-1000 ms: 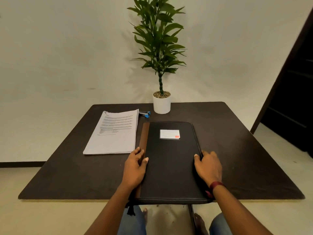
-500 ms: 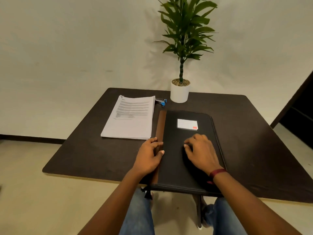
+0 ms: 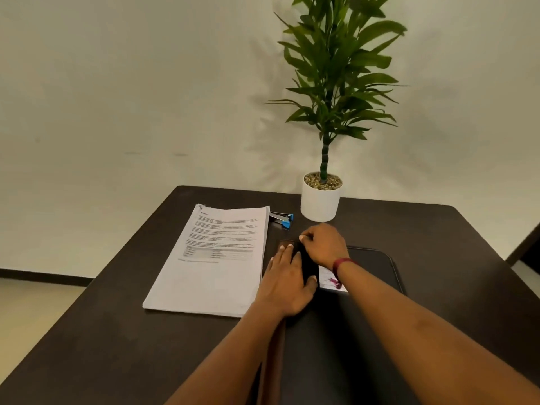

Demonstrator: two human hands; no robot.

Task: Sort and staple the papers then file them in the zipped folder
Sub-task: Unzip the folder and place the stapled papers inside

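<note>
Pressing folder [image 3: 365, 331], left hand [image 3: 287, 283] flat

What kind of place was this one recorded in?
Probably a plain office or home desk corner: a dark table holding a stack of printed papers, a blue stapler and a zipped folder, with a potted plant against a bare wall.

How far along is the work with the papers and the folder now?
Nothing looks finished: the paper stack lies unfiled beside the zipped folder, and the blue stapler sits untouched beyond both. In hand: the left hand presses flat on the folder, and the right hand curls at its far corner, probably on the zip pull, which is hidden. Left: opening, sorting, stapling, filing.
</note>
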